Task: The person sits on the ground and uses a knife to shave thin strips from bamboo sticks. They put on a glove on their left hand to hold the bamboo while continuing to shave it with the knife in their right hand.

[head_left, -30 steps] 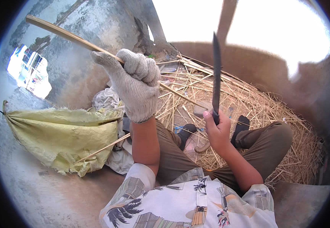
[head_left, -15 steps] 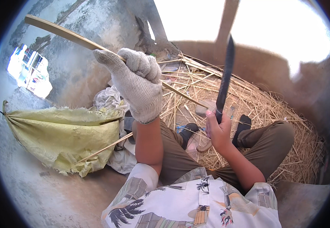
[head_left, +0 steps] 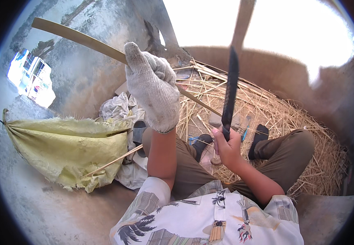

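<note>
My left hand (head_left: 152, 87), in a pale knitted glove, is closed around a long flat bamboo strip (head_left: 79, 37). The strip slants from the upper left down to the right, and its lower end comes close to the knife. My bare right hand (head_left: 228, 149) grips a long dark-bladed knife (head_left: 230, 87), blade pointing up and away from me. The handle is mostly hidden inside my fingers. Between my feet, just left of the right hand, a curved brown piece (head_left: 216, 161) lies partly covered; its kind cannot be made out.
Thin shavings and split strips (head_left: 303, 134) cover the floor ahead and to the right. A torn yellow-green woven sack (head_left: 66, 143) hangs at the left, with a thin stick (head_left: 113, 161) across it. Crumpled whitish sacking (head_left: 119, 108) lies behind. Rough walls (head_left: 91, 81) surround me.
My left hand has shifted slightly right and turned, its thumb now pointing up, and the strip shows its broad face. The knife has moved left and a little lower with my right hand.
</note>
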`<action>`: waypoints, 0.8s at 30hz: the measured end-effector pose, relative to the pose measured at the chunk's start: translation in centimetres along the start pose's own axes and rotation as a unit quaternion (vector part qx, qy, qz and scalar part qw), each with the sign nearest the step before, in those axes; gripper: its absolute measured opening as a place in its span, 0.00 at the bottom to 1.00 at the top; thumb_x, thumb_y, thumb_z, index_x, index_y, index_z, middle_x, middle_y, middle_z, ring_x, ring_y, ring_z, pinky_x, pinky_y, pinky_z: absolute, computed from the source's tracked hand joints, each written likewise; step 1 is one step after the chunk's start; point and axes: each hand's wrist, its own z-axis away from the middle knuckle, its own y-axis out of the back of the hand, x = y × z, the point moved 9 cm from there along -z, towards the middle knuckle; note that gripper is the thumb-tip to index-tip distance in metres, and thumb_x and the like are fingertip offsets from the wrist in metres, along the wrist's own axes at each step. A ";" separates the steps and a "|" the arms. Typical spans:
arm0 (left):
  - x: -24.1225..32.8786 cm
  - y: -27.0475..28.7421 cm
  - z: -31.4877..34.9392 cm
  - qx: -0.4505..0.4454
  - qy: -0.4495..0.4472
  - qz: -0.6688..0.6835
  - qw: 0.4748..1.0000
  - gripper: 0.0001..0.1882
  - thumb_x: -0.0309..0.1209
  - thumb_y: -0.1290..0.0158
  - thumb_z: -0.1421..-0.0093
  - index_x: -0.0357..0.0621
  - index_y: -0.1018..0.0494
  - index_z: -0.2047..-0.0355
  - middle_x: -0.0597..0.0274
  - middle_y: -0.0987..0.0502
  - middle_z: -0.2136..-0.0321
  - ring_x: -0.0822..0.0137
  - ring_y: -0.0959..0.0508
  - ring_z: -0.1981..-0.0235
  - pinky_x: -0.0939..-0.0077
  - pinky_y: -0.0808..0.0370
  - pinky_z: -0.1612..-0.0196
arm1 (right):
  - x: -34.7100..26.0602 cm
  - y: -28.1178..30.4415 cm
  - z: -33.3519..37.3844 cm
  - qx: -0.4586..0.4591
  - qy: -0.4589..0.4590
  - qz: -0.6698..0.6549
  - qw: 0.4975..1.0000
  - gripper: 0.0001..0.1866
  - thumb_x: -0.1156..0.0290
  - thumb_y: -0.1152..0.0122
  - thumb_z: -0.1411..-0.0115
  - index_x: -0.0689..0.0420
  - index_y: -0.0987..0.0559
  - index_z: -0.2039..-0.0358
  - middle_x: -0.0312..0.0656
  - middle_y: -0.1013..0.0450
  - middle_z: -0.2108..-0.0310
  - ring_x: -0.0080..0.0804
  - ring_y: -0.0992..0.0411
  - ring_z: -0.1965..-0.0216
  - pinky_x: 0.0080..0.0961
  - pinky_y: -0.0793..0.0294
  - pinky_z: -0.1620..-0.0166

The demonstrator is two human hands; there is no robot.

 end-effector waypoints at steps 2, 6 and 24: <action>-0.2 -0.3 0.2 -0.013 0.001 0.021 1.000 0.29 0.53 0.53 0.31 0.55 0.46 0.86 0.75 0.49 0.91 0.78 0.49 0.92 0.80 0.51 0.89 | 2.3 0.0 0.1 -0.009 -0.018 -0.033 0.999 0.14 0.68 0.43 0.38 0.60 0.29 0.79 0.33 0.34 0.85 0.19 0.37 0.82 0.21 0.39 0.78; 0.4 -0.5 0.8 -0.001 -0.005 0.010 1.000 0.30 0.53 0.52 0.31 0.54 0.45 0.86 0.75 0.49 0.91 0.78 0.49 0.92 0.80 0.52 0.90 | 7.3 -0.3 0.2 -0.080 -0.268 0.039 0.959 0.13 0.68 0.43 0.41 0.60 0.30 0.80 0.35 0.37 0.88 0.23 0.40 0.91 0.26 0.42 0.86; -1.3 -2.1 0.1 -0.336 0.131 0.233 0.903 0.31 0.62 0.61 0.33 0.53 0.46 0.82 0.74 0.48 0.89 0.76 0.52 0.89 0.77 0.54 0.87 | 19.6 10.0 -5.3 0.058 -0.288 0.322 0.900 0.19 0.60 0.42 0.43 0.67 0.21 0.74 0.50 0.25 0.81 0.43 0.23 0.79 0.41 0.25 0.76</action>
